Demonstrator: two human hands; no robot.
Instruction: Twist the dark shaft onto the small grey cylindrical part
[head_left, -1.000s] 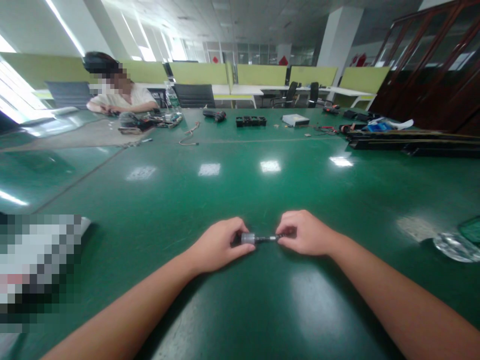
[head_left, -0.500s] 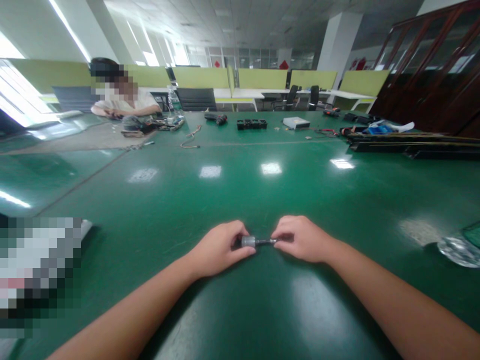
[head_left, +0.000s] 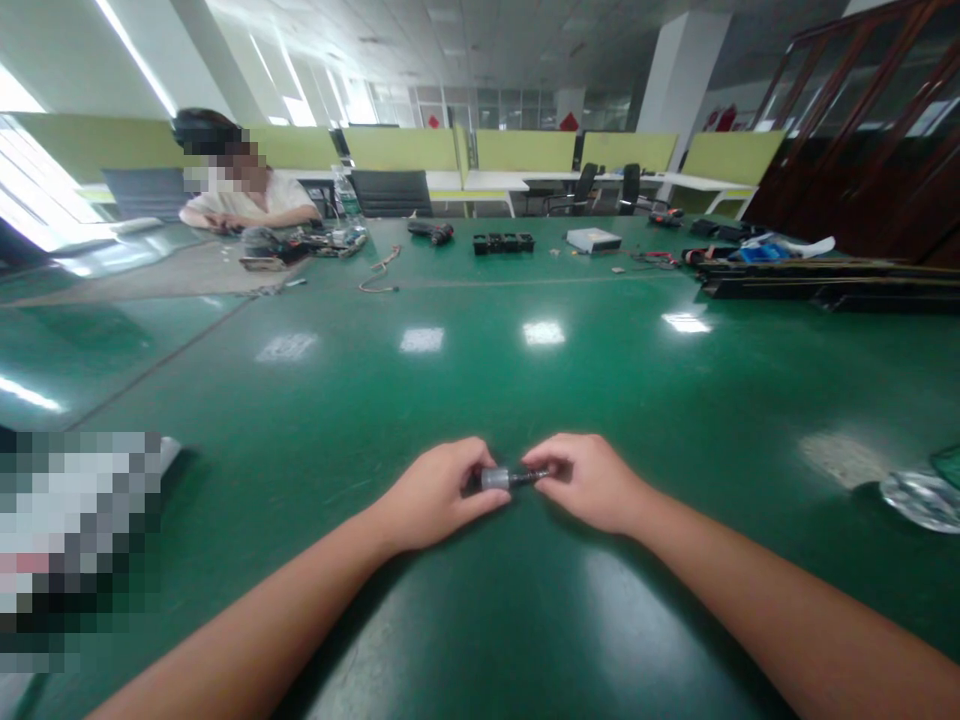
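Low over the green table (head_left: 480,390), near its front middle, my left hand (head_left: 442,493) pinches the clear, grey-looking cylindrical end of a small tool (head_left: 496,479) between thumb and fingers. A thin dark metal shaft runs rightward from that cylinder. The thumb and fingers of my right hand (head_left: 589,480) are closed round the shaft. The tool lies roughly level between both hands, and its outer ends are hidden by my fingers.
At the left edge is a blurred-out pale box (head_left: 90,510). A glass dish (head_left: 924,500) sits far right. Along the back are a black tray-like part (head_left: 502,243), a white box (head_left: 593,240) and dark strips (head_left: 810,285). A person (head_left: 247,195) sits back left.
My right hand has moved slightly left along the shaft, closer to the clear cylinder and my left hand. My left hand keeps its hold in nearly the same place.
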